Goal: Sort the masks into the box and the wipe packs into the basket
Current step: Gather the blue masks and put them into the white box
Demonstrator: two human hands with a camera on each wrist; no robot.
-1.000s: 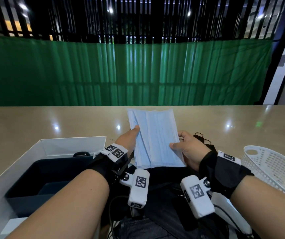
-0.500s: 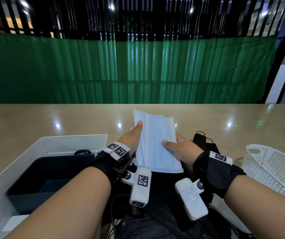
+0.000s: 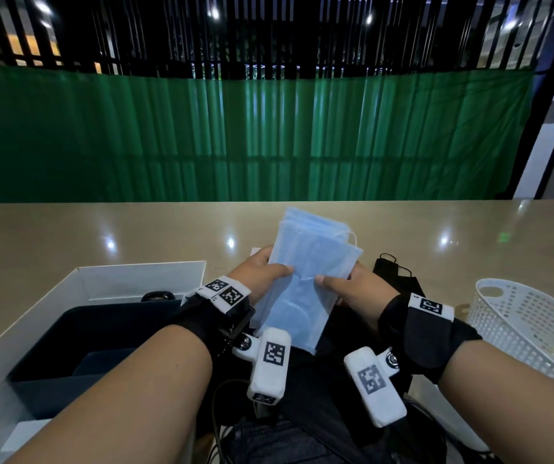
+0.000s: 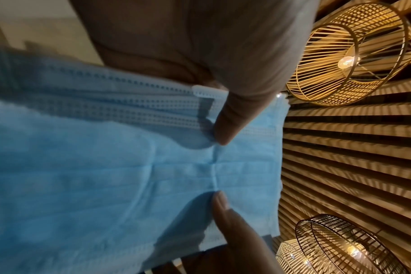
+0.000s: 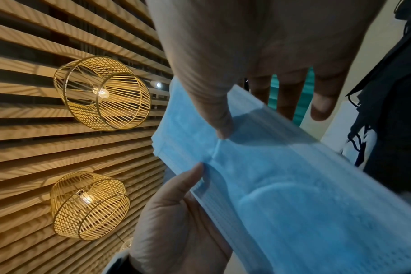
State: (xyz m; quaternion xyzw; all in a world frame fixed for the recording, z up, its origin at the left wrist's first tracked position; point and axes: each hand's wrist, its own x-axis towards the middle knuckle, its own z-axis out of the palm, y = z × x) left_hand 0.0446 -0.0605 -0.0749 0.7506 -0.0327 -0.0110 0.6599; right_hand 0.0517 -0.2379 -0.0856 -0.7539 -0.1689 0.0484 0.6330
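A stack of light blue masks (image 3: 305,279) is held up over the near table edge, tilted with its far end to the right. My left hand (image 3: 262,272) grips its left edge, thumb on top. My right hand (image 3: 349,288) grips the right edge the same way, and the two thumbs nearly meet mid-stack. In the left wrist view the masks (image 4: 106,176) fill the frame; in the right wrist view the stack (image 5: 293,185) runs under the thumb. The white box (image 3: 141,272) with a dark inside stands at left, the white perforated basket (image 3: 530,329) at right.
Black masks (image 3: 397,274) lie on the beige table (image 3: 101,236) just right of my right hand. A black rounded thing (image 3: 156,296) sits at the box's far end. A white flat edge (image 3: 256,253) peeks out behind my left hand. A green curtain closes the far side.
The fanned masks have been squared into a narrower stack and tilted to the right. Both thumbs have slid inward over the top until they almost touch.
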